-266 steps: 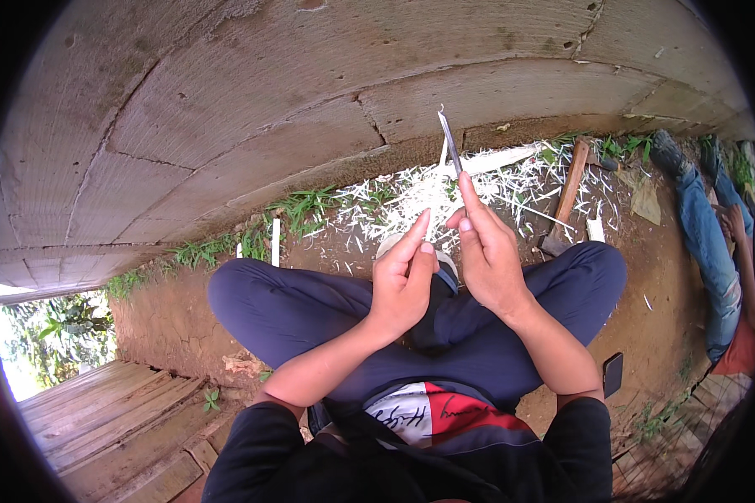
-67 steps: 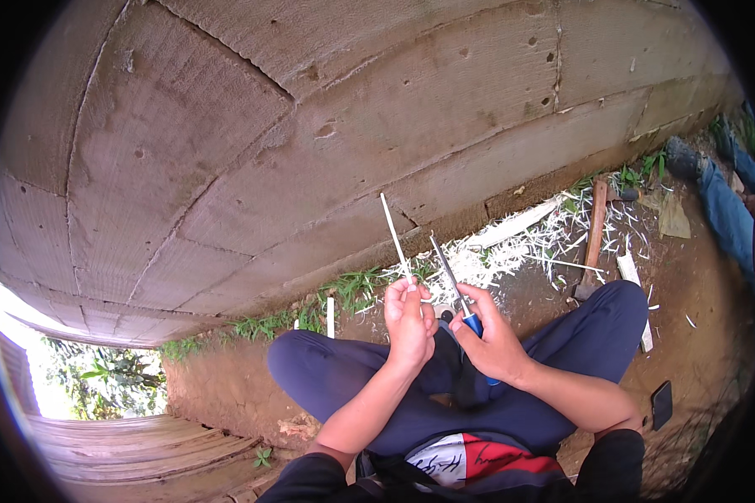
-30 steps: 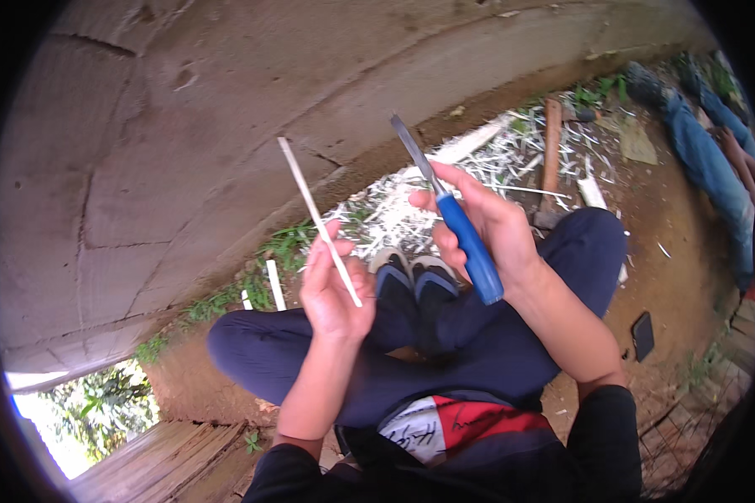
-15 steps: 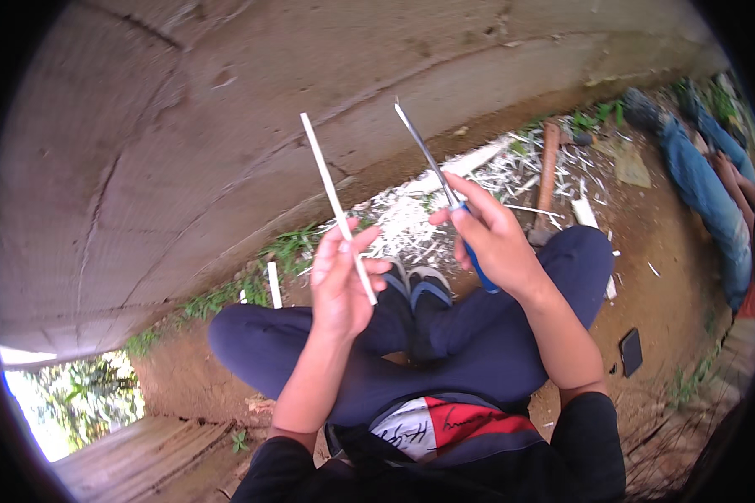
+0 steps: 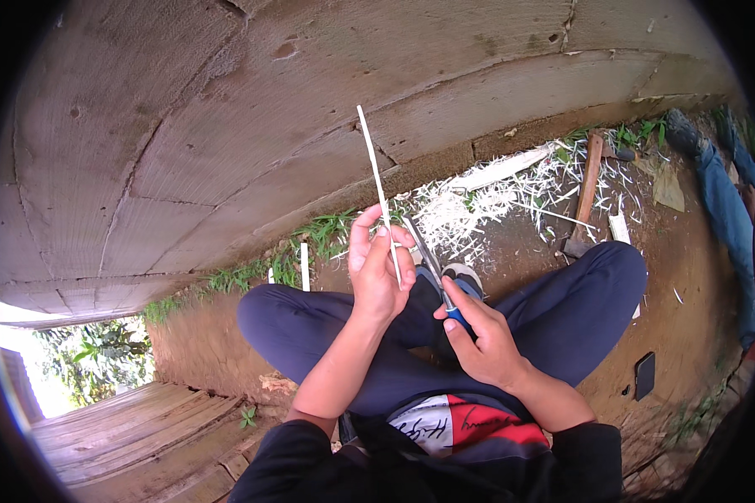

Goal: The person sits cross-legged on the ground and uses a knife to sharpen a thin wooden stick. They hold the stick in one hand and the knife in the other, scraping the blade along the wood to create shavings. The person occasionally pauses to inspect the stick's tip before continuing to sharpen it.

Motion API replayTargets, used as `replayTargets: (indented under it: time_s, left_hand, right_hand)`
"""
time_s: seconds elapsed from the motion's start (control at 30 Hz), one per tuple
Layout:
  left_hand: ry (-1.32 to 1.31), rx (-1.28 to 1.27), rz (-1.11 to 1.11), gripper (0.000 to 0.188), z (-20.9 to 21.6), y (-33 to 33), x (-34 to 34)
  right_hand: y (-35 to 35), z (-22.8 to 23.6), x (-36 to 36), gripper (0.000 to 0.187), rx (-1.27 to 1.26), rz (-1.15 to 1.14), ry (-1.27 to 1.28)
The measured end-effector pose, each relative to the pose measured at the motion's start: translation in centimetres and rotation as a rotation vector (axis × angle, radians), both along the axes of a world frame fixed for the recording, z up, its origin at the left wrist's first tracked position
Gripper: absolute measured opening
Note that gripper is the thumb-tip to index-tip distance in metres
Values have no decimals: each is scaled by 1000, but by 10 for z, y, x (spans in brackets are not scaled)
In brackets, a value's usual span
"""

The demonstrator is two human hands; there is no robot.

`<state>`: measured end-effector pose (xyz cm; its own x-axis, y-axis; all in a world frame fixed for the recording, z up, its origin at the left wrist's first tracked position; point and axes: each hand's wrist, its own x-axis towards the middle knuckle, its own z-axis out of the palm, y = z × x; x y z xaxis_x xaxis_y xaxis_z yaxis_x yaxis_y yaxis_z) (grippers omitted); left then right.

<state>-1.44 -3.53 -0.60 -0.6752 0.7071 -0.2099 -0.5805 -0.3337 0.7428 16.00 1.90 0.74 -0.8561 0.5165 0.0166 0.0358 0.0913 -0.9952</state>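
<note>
Head view: metal of the blue-handled tool (image 5: pixel 428 261) has come down beside the white stick (image 5: pixel 372 159)

Your left hand (image 5: pixel 379 272) holds the white stick between thumb and fingers, near the centre of the frame; the stick leans a little, its long free part going up and to the left. Your right hand (image 5: pixel 483 342), lower and to the right, is closed around the handle of the blue-handled tool.

Half a second ago, the two were well apart, and the tool's tip was almost as high as the stick's upper end. Now this tip is much lower, just right of the stick and near your left fingers. If it touches them, I cannot tell. In my judgement, this brings the metal within reach of the stick's lower part, so your fingertips need care.

The white shavings (image 5: pixel 468 216) lie by the wall (image 5: pixel 310 126), above your feet, and the wooden-handled tool (image 5: pixel 590 180) rests at the upper right. A dark phone (image 5: pixel 644 375) is on the ground at the lower right.
</note>
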Motion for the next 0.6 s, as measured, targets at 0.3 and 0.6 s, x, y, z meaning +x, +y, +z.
replayTargets:
  time_s: [0.3, 0.6]
  left_hand:
    - [111, -66, 65, 22, 2, 0, 3]
    - [232, -111, 134, 19, 7, -2, 9]
  right_hand:
    - [-2, 0, -3, 45, 114, -15, 37]
    - [-4, -3, -6, 46, 126, -2, 71]
